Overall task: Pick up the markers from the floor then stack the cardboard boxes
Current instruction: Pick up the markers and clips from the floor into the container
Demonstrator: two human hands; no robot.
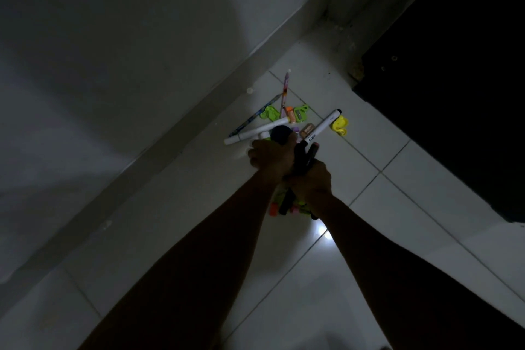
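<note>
Markers and small stationery lie in a pile on the white tiled floor (pixel 383 202) near the wall. A white marker with a black cap (pixel 326 122) slants up to the right and another white marker (pixel 255 131) lies to its left. My left hand (pixel 271 156) is closed over a dark round object (pixel 281 133) at the pile's near edge. My right hand (pixel 311 182) grips a bundle of markers (pixel 287 204), whose orange, pink and yellow ends stick out below the fist and dark ends above it. No cardboard boxes are in view.
A pink pencil (pixel 285 88), a blue patterned pencil (pixel 255 116), green clips (pixel 271 113) and a yellow clip (pixel 340 125) lie in the pile. A white wall with a grey skirting (pixel 170 133) runs diagonally on the left. A large black piece of furniture (pixel 454 79) stands at the right.
</note>
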